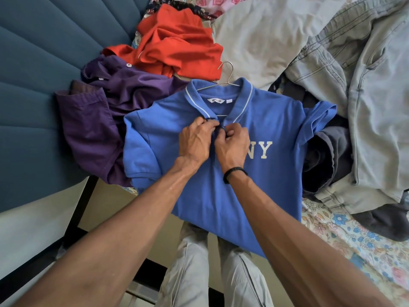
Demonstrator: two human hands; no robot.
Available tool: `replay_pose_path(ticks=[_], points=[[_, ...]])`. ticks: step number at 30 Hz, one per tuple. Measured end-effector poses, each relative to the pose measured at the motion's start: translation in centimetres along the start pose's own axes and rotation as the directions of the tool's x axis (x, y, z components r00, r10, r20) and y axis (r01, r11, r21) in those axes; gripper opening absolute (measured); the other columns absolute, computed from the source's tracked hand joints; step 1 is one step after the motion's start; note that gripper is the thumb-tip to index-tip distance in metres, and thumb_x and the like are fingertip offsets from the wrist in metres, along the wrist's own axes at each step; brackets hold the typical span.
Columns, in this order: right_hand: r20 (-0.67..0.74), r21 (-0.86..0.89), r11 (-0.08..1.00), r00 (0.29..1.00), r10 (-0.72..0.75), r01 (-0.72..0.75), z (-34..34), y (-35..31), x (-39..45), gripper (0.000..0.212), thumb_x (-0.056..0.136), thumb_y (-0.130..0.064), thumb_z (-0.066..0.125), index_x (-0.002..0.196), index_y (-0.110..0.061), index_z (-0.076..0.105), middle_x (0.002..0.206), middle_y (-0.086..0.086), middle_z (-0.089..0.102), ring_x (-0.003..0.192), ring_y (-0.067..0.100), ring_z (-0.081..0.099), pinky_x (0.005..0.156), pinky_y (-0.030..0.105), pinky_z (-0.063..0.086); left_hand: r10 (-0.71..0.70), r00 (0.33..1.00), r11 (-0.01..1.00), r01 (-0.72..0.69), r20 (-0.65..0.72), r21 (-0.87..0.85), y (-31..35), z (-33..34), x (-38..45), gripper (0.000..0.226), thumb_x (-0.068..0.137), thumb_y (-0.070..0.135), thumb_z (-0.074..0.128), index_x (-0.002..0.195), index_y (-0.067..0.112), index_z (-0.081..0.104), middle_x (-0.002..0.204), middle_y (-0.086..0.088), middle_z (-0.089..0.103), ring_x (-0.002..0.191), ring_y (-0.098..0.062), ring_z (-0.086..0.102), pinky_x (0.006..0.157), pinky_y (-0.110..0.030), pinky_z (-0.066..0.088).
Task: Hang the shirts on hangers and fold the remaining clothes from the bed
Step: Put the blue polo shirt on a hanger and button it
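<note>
A blue polo shirt (212, 187) with white "NY" letters lies face up on the bed in front of me. A metal hanger (225, 73) sits inside it, its hook sticking out above the collar. My left hand (194, 140) and my right hand (232, 145) meet at the placket just below the collar, and both pinch the blue fabric there. A purple shirt (97, 120) lies crumpled to the left, and an orange shirt (177, 43) lies behind it with another hanger hook showing.
A pale beige garment (261, 36) spreads at the back. Light grey jeans (365, 103) and dark clothes (327, 156) pile up on the right over the floral bedsheet (345, 235). A teal padded headboard (33, 85) fills the left side.
</note>
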State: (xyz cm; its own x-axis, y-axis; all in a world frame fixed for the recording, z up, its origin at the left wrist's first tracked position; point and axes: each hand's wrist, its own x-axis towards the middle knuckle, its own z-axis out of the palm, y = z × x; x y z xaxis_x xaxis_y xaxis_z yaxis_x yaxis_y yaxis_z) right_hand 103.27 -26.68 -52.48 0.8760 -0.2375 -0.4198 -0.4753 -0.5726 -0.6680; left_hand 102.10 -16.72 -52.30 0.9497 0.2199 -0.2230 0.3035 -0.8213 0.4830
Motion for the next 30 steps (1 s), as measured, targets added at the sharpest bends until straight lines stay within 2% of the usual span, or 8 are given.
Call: replay_pose_path(ticks=[3, 8, 13, 17, 21, 24, 27, 30], points=[[0.025, 0.221, 0.966, 0.991, 0.13, -0.132, -0.3, 0.4, -0.2, 0.008, 0.095, -0.019, 0.062, 0.089, -0.013, 0.061, 0.07, -0.006, 0.064, 0.069, 0.015, 0.063, 0.074, 0.039, 0.056, -0.033, 0.999, 0.999, 0.033, -0.023, 0.015, 0.0, 0.8, -0.3, 0.018, 0.095, 0.028, 0.065, 0.111, 0.027, 0.074, 0.103, -0.006, 0.065, 0.083, -0.038, 0.068, 0.063, -0.048, 0.055], [0.11, 0.166, 0.984, 0.993, 0.039, -0.057, -1.0, 0.9, -0.2, 0.005, 0.097, -0.016, 0.06, 0.093, -0.013, 0.058, 0.07, -0.008, 0.062, 0.062, 0.005, 0.057, 0.065, 0.029, 0.049, -0.294, 0.952, 0.953, 0.287, -0.08, -0.095, 2.0, 2.0, -0.4, 0.019, 0.09, 0.027, 0.068, 0.109, 0.03, 0.069, 0.107, -0.001, 0.067, 0.088, -0.036, 0.067, 0.062, -0.045, 0.05], [0.104, 0.16, 0.984, 0.992, 0.064, -0.081, -2.0, 0.7, 1.0, 0.006, 0.087, -0.018, 0.067, 0.088, -0.013, 0.065, 0.065, -0.005, 0.065, 0.055, 0.003, 0.057, 0.059, 0.026, 0.052, -0.542, 0.831, 0.815, 0.484, -0.123, -0.32, 3.8, 3.1, -0.5, 0.013, 0.087, 0.03, 0.071, 0.101, 0.029, 0.074, 0.101, 0.003, 0.067, 0.089, -0.029, 0.067, 0.062, -0.034, 0.036], [0.121, 0.127, 0.989, 0.991, 0.062, -0.077, -2.3, 0.5, 1.7, 0.001, 0.081, -0.021, 0.066, 0.082, -0.021, 0.065, 0.058, -0.011, 0.061, 0.054, 0.004, 0.057, 0.06, 0.028, 0.053, -0.56, 0.818, 0.795, 0.486, -0.131, -0.362, 3.9, 3.4, -0.2, 0.003, 0.086, 0.027, 0.072, 0.088, 0.025, 0.072, 0.096, 0.001, 0.066, 0.085, -0.027, 0.066, 0.065, -0.038, 0.044], [0.126, 0.134, 0.99, 0.991, 0.034, -0.051, -2.3, 0.2, 1.4, 0.003, 0.084, -0.014, 0.067, 0.084, -0.017, 0.066, 0.054, -0.012, 0.057, 0.05, 0.0, 0.053, 0.057, 0.016, 0.047, -0.53, 0.842, 0.787, 0.445, -0.1, -0.427, 3.4, 2.3, -0.6, 0.003, 0.081, 0.021, 0.075, 0.082, 0.021, 0.073, 0.083, 0.004, 0.073, 0.079, -0.018, 0.069, 0.073, -0.032, 0.051], [0.136, 0.183, 0.981, 0.99, 0.043, -0.068, -2.3, 0.2, 1.0, 0.002, 0.085, -0.01, 0.069, 0.086, -0.011, 0.069, 0.054, -0.012, 0.055, 0.05, 0.002, 0.052, 0.058, 0.018, 0.048, -0.586, 0.81, 0.679, 0.493, 0.002, -0.544, 2.9, 1.4, -0.4, 0.006, 0.074, 0.02, 0.08, 0.075, 0.021, 0.074, 0.071, 0.009, 0.074, 0.068, -0.007, 0.071, 0.07, -0.03, 0.06], [0.196, 0.255, 0.958, 0.977, 0.08, -0.129, -2.4, 0.4, 1.1, 0.003, 0.087, -0.011, 0.072, 0.085, -0.013, 0.074, 0.057, -0.012, 0.061, 0.057, 0.008, 0.062, 0.063, 0.034, 0.059, -0.617, 0.775, 0.501, 0.522, 0.139, -0.69, 2.9, 0.7, -0.3, 0.016, 0.076, 0.012, 0.083, 0.075, 0.025, 0.073, 0.067, 0.006, 0.075, 0.059, -0.011, 0.074, 0.068, -0.036, 0.064], [0.234, 0.349, 0.921, 0.968, 0.09, -0.17, -2.5, 0.5, 1.1, 0.007, 0.088, -0.009, 0.075, 0.084, -0.015, 0.076, 0.064, -0.006, 0.068, 0.063, 0.01, 0.066, 0.064, 0.034, 0.058, -0.623, 0.752, 0.413, 0.549, 0.214, -0.727, 3.1, 0.4, 0.0, 0.013, 0.082, 0.008, 0.079, 0.086, 0.021, 0.079, 0.075, -0.001, 0.078, 0.063, -0.014, 0.075, 0.075, -0.038, 0.065]])
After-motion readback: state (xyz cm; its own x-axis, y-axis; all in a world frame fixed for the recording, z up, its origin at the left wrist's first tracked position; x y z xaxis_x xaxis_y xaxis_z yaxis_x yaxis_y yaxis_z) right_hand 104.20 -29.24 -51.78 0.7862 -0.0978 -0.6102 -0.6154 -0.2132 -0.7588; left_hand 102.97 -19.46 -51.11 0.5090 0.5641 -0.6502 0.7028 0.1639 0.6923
